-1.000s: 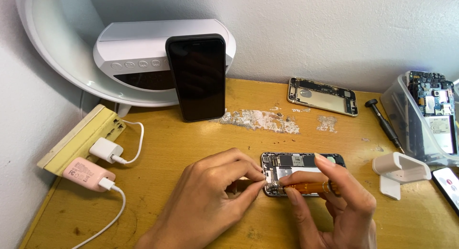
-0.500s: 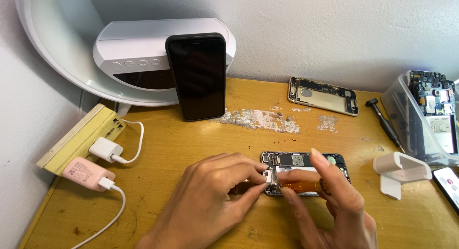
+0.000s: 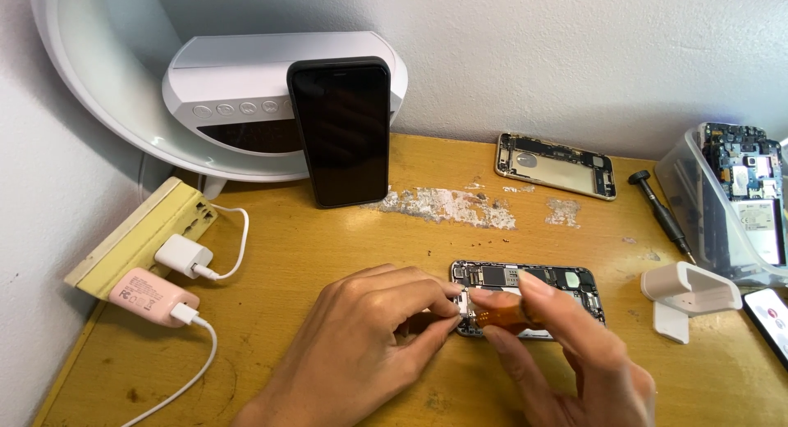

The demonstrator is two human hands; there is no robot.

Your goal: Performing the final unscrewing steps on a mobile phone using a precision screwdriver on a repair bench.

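What I saw looked like a small phone-repair bench, set up in a home or a little shop; I could not tell which. The worn wooden desk (image 3: pixel 328 263) stood against a plain white wall, its varnish scraped off in patches. An opened phone (image 3: pixel 525 300) lay near me with its circuit boards bare, and an empty phone back housing (image 3: pixel 556 164) rested far right. A small screwdriver (image 3: pixel 661 214) lay beside a clear plastic bin (image 3: pixel 714 222) holding loose boards. On the left, a yellowed power strip (image 3: pixel 135 234) carried two chargers, and a white ring-shaped lamp (image 3: pixel 123 91) stood behind a propped black phone (image 3: pixel 341 132).
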